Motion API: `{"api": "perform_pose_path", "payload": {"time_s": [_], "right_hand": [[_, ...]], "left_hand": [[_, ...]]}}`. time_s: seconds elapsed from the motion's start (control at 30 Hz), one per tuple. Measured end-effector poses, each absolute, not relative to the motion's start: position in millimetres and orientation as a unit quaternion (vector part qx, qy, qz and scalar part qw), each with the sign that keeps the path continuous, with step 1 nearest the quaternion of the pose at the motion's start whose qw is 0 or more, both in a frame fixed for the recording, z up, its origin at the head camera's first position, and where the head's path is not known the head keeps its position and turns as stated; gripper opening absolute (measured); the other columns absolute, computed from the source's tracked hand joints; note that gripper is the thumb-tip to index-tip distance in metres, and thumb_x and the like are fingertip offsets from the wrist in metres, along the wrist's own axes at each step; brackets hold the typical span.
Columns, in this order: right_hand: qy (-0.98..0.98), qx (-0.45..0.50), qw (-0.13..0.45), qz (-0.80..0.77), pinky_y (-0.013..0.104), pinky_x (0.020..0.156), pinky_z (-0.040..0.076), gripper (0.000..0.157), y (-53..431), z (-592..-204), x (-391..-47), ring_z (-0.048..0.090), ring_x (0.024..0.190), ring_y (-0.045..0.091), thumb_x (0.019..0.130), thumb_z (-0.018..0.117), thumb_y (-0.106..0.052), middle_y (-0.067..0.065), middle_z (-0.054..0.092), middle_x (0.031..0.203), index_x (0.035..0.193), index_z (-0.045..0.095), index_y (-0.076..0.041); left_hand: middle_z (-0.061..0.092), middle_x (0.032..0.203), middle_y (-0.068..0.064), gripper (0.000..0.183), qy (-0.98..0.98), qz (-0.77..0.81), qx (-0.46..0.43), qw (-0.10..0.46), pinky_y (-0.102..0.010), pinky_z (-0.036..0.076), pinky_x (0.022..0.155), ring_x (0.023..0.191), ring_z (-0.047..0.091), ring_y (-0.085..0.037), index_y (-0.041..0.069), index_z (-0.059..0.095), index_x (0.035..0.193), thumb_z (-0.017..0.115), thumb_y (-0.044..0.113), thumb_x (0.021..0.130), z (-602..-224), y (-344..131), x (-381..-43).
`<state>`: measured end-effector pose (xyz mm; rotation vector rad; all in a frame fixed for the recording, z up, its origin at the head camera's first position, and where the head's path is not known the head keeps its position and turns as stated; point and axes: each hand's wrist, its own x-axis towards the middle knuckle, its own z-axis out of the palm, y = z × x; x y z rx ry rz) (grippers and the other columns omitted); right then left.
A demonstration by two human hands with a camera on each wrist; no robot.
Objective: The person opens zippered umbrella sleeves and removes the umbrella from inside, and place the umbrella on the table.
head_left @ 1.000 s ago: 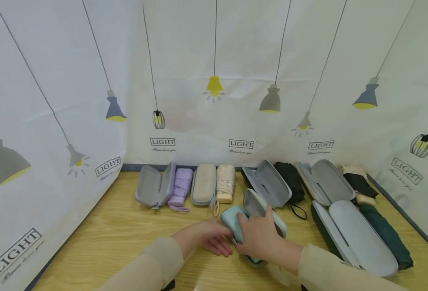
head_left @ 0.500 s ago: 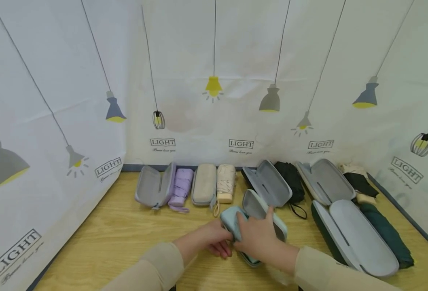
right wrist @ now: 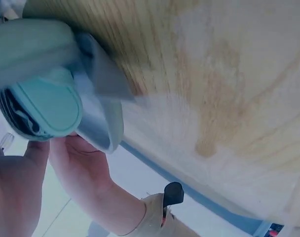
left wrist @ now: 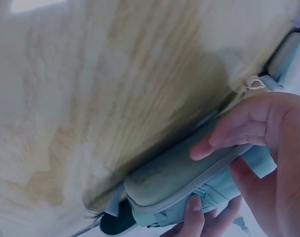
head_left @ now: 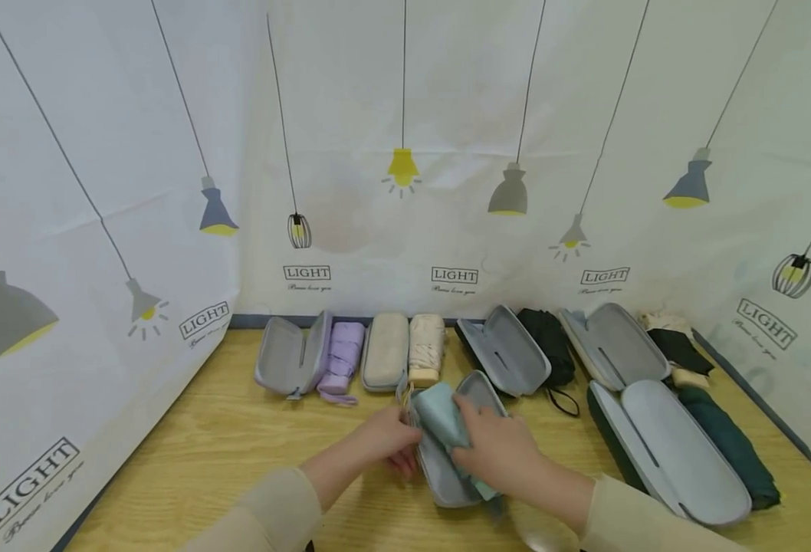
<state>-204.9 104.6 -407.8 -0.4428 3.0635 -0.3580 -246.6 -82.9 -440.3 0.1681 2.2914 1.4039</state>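
Observation:
A mint folding umbrella [head_left: 440, 414] lies slantwise over an open mint zip case [head_left: 438, 471] with a grey lining. My right hand [head_left: 498, 448] grips the umbrella from above, its thumb on the near side. At the far left side of the case, my left hand [head_left: 393, 441] pinches its wall, fingers on the outside and thumb at the rim, as the left wrist view shows on the case [left wrist: 165, 180]. In the right wrist view the umbrella's flat mint end [right wrist: 54, 106] sticks out past the case edge. My right palm hides part of the case interior.
Behind stand an open purple case [head_left: 284, 356], a purple umbrella [head_left: 343, 356], a beige case [head_left: 386, 351] and a cream umbrella [head_left: 427, 345]. To the right are a black umbrella [head_left: 546, 345], more open cases and a dark green umbrella [head_left: 730, 445]. A printed curtain [head_left: 350, 176] borders the table.
The mint case has turned and tilted, so its grey inside now shows. The umbrella has shifted with my right hand, and my left hand has moved slightly left and up along the case.

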Motion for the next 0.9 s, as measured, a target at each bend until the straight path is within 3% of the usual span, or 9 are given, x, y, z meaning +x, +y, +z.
{"api": "perform_pose_path", "payload": {"time_s": [0.13, 0.37, 0.47, 0.63, 0.9], "right_hand": [[0.975, -0.116, 0.009, -0.189, 0.036, 0.06, 0.041, 0.072, 110, -406, -205, 0.056, 0.076, 0.013, 0.079, 0.06, -0.04, 0.008, 0.058, 0.114, 0.138, 0.032, -0.011], [0.934, -0.04, 0.022, -0.354, 0.032, 0.058, 0.045, 0.074, 120, -393, -198, 0.056, 0.081, 0.015, 0.08, 0.061, -0.044, 0.009, 0.051, 0.123, 0.141, 0.025, -0.02], [0.929, -0.037, -0.003, -0.368, 0.034, 0.061, 0.046, 0.078, 126, -387, -194, 0.056, 0.09, 0.019, 0.08, 0.062, -0.045, 0.01, 0.045, 0.131, 0.141, 0.021, -0.02], [0.927, -0.05, -0.032, -0.37, 0.04, 0.069, 0.047, 0.087, 139, -381, -190, 0.053, 0.101, 0.027, 0.077, 0.062, -0.052, 0.016, 0.042, 0.132, 0.143, 0.015, -0.02], [0.924, -0.025, 0.001, -0.381, 0.041, 0.067, 0.047, 0.097, 154, -384, -187, 0.054, 0.096, 0.03, 0.073, 0.063, -0.057, 0.024, 0.043, 0.127, 0.143, 0.009, -0.015]], "left_hand": [[0.059, 0.054, -0.015, 0.012, 0.837, 0.505, 0.071, 0.199, -0.038, 0.049, 0.044, 0.041, 0.057, -0.022, 0.001, 0.045, 0.08, 0.054, 0.009, 0.079, -432, -89, -247], [0.061, 0.054, -0.012, 0.012, 0.86, 0.467, 0.077, 0.19, -0.038, 0.05, 0.047, 0.048, 0.061, -0.026, 0.002, 0.048, 0.079, 0.054, 0.012, 0.081, -417, -104, -243], [0.061, 0.054, -0.012, 0.012, 0.86, 0.469, 0.066, 0.189, -0.038, 0.051, 0.047, 0.048, 0.061, -0.027, 0.002, 0.047, 0.081, 0.054, 0.013, 0.081, -415, -111, -242], [0.06, 0.054, -0.012, 0.013, 0.866, 0.463, 0.055, 0.181, -0.038, 0.05, 0.047, 0.049, 0.061, -0.027, 0.003, 0.046, 0.085, 0.054, 0.013, 0.081, -414, -124, -243], [0.059, 0.053, -0.013, 0.011, 0.875, 0.448, 0.056, 0.171, -0.037, 0.049, 0.046, 0.047, 0.06, -0.025, 0.004, 0.045, 0.084, 0.054, 0.011, 0.082, -400, -144, -239]]}}
